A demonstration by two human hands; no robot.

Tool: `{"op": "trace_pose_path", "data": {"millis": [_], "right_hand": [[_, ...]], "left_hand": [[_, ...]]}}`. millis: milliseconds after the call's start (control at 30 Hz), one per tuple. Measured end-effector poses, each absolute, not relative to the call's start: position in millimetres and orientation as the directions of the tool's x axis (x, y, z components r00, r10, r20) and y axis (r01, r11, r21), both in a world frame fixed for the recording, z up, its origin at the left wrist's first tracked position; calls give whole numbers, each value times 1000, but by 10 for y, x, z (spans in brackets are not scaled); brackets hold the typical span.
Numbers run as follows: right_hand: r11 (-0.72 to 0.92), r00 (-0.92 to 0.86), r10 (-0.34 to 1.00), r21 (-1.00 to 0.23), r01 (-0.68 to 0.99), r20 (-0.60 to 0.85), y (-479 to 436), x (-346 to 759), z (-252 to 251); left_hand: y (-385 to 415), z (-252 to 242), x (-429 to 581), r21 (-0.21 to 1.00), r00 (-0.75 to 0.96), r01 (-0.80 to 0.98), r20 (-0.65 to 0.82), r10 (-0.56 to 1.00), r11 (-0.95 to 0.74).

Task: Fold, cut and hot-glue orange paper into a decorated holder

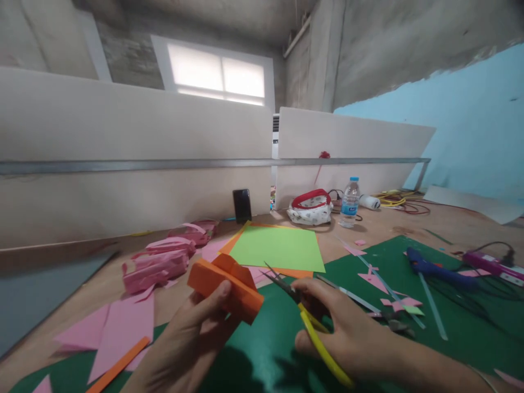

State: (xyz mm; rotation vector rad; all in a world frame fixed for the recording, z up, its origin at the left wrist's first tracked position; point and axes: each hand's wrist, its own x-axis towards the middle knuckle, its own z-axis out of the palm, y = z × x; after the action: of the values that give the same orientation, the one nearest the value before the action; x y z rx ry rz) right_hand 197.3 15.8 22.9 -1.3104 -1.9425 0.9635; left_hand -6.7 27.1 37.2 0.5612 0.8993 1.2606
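Held over a green mat (262, 355), a folded piece of orange paper (225, 286) sits pinched in a person's left hand (194, 327), the thumb pressed on its near face. The right hand (347, 325), well apart from the left, is closed around the yellow handles of a pair of scissors (321, 349). The blades stand slightly parted, their tips near the paper's right end and pointing across toward the left hand's side — a position in which a slip of the wrist could nick the thumb or snip a fold in the wrong place. Too hard a pinch could crease the paper's thin walls.

At the near left, an orange strip (118, 365) lies over pink paper (123, 333), where a passing forearm could sweep it aside. To the right, scraps and glue sticks (434, 308) litter the mat around a blue glue gun (438, 270); whether it is hot cannot be told, but if it is, a stray sleeve could meet the nozzle, and its loose cord could snag a wrist.

Beyond the hands, a light green sheet (278, 248) lies on orange ones, exposed to a careless blade, while pink folded pieces (159, 265) rest to the left — light enough to crush under an elbow. Farther back, a water bottle (350, 204), cap on, stands beside a white pouch (311, 212); knocked over and leaking, it could soak the paper.
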Motion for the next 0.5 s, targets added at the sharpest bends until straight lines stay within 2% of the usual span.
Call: {"op": "trace_pose_path", "data": {"millis": [133, 267, 500], "right_hand": [[310, -373, 922, -784, 538, 109, 132, 2008, 217], [370, -419, 898, -746, 554, 134, 110, 1959, 180], [423, -451, 879, -691, 585, 156, 111, 1929, 41]], "left_hand": [[293, 286, -37, 795, 85, -517, -320, 944, 316], [280, 245, -15, 822, 119, -504, -238, 964, 266], [234, 234, 2, 753, 133, -570, -310, 941, 328]]}}
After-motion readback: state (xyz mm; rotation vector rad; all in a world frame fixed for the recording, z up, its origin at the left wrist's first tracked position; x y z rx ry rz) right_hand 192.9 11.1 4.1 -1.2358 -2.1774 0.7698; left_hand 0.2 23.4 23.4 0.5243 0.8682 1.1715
